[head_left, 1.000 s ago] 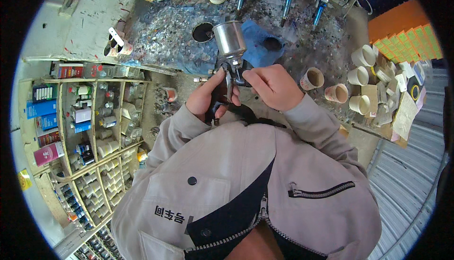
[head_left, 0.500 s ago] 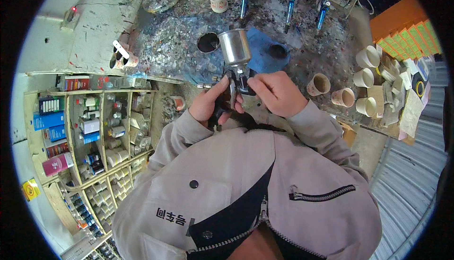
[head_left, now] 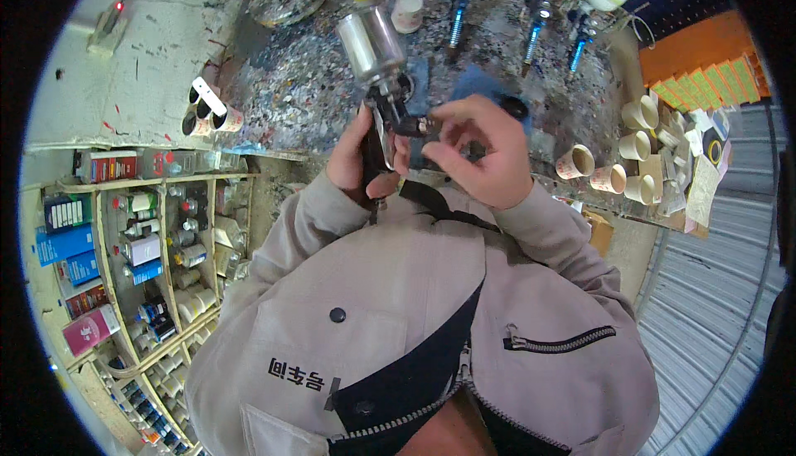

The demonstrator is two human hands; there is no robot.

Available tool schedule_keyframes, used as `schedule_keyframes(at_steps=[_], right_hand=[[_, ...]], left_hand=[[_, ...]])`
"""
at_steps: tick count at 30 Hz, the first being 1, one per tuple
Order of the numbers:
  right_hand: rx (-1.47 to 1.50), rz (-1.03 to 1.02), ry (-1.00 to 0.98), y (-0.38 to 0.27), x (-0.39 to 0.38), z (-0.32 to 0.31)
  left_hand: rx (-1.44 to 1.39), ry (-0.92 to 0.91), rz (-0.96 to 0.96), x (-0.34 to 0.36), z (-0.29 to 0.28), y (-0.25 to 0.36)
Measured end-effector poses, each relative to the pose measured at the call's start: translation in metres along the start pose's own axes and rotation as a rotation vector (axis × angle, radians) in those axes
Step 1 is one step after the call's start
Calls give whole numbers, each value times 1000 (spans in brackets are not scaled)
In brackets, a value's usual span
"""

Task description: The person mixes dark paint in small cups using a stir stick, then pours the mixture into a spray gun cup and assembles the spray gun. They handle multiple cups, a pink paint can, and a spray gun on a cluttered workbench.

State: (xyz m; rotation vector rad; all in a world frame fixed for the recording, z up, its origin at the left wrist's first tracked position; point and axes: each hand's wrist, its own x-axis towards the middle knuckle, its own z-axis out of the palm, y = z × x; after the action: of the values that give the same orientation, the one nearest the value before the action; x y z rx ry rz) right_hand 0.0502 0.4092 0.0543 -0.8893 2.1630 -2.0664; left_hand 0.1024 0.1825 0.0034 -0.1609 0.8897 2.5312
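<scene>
My left hand (head_left: 352,153) is closed around the black handle of a spray gun (head_left: 383,116), with fingers at its trigger. The gun's shiny metal paint cup (head_left: 371,46) sits on top, tilted to the left. My right hand (head_left: 489,153) is at the gun's front end, the index fingertip beside the nozzle and the thumb apart below it. Whether a finger touches the nozzle is hard to tell. Behind the gun, a dark round opening is partly hidden. A blue cloth or sheet (head_left: 473,83) lies on the paint-stained bench (head_left: 298,83) beyond my right hand.
Blue-handled spray guns (head_left: 458,21) line the bench's far side, near a paper cup (head_left: 407,13). Several paper cups (head_left: 575,162) stand at the right. Left are stained cups (head_left: 225,118) and a shelf (head_left: 157,182) of boxes and bottles. Orange-green boxes (head_left: 705,83) are far right.
The spray gun has moved left and away from me, its cup tilting left. My right thumb and index finger have spread from their closed grip at the nozzle. The view has shifted slightly.
</scene>
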Motion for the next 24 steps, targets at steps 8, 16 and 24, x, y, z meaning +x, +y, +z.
schedule_keyframes(at_steps=[8,16,24], right_hand=[[-70,-248,-102,-23,58,58],[-159,-171,-136,-40,68,110],[-406,-309,-44,-38,67,143]], left_hand=[[-364,-329,-7,14,-39,31],[-281,-104,-19,9,-49,47],[-460,-681,-109,7,-74,64]])
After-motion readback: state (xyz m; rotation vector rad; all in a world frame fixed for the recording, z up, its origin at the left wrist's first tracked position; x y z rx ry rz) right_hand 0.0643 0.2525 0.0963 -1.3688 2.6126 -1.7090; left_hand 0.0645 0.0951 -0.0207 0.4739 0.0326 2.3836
